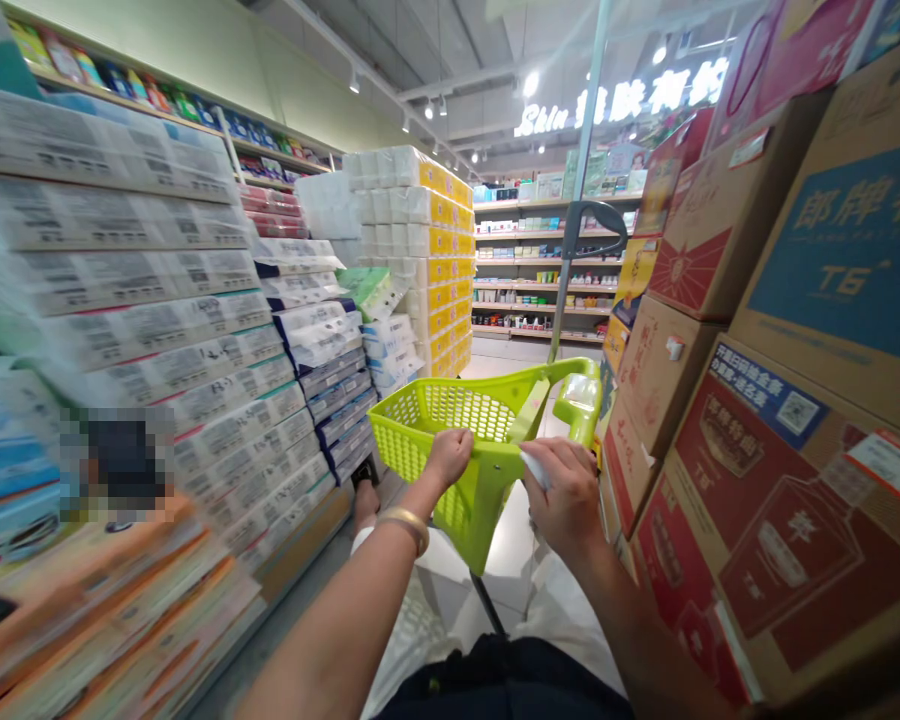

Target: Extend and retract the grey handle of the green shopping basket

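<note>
A lime-green plastic shopping basket (450, 415) is tilted in front of me in a shop aisle. My left hand (448, 455) is closed on its near rim; a gold bangle sits on that wrist. My right hand (566, 500) is closed over the rim on the right side, with something white pinched under its fingers that I cannot make out. A grey pole with a curved handle (570, 270) rises behind the basket. The basket looks empty inside.
Stacked packs of tissue paper (195, 330) fill the left side, with a yellow-and-white stack (427, 250) further down. Red and brown cardboard boxes (757, 420) tower close on the right. The narrow aisle floor (495, 365) runs ahead to far shelves (547, 270).
</note>
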Demonstrator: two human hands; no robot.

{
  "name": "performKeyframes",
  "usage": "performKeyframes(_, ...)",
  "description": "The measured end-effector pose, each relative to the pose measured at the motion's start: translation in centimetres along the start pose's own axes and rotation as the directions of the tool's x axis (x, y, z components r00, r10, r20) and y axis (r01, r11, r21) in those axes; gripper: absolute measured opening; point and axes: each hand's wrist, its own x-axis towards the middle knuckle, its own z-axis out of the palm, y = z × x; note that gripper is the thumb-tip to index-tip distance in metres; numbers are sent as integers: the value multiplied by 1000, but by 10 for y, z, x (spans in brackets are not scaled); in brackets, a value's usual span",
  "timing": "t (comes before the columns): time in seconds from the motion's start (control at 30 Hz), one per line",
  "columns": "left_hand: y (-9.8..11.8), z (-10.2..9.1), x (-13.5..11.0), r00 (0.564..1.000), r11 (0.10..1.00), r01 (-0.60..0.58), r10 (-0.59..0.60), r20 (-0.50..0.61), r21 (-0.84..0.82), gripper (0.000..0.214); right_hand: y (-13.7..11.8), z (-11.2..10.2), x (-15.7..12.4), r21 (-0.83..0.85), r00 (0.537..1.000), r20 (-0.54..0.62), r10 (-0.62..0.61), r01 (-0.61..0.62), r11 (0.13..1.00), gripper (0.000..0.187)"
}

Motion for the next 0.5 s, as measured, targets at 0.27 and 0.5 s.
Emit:
performKeyframes(0.27,41,-33,-46,967,977,-180,155,-200,-117,34,-47,12,-4,279,985,66,-160,135,951,29)
performKeyframes(0.5,68,-53,-67,972,988,-150,153,-180,31,44,-2,13,6,252,993,-51,102,-86,964,25)
